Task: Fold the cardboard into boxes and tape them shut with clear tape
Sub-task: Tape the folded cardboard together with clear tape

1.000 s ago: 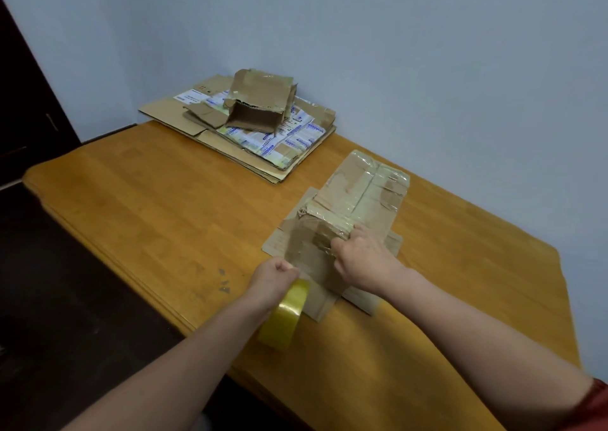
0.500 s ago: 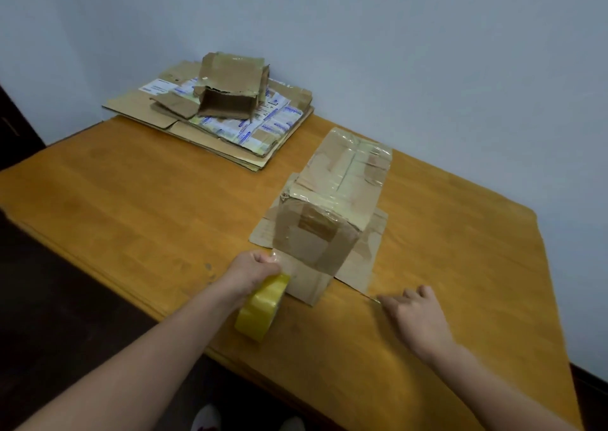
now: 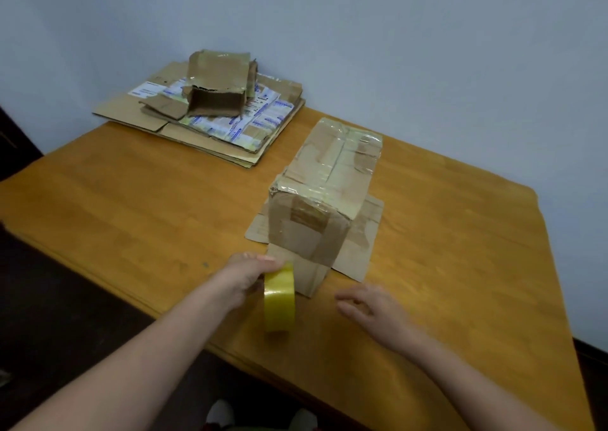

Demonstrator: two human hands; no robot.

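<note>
yellow tape roll (image 3: 279, 297) pinched upright in the left hand (image 3: 246, 276), touching the near end of the taped box (image 3: 324, 200); right hand (image 3: 368, 305) loosely open, holding nothing, just beside the box's near right corner.

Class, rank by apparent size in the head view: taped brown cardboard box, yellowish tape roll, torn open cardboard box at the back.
1. Taped brown cardboard box.
2. Torn open cardboard box, farther away.
3. Yellowish tape roll, smallest despite being nearest.
</note>
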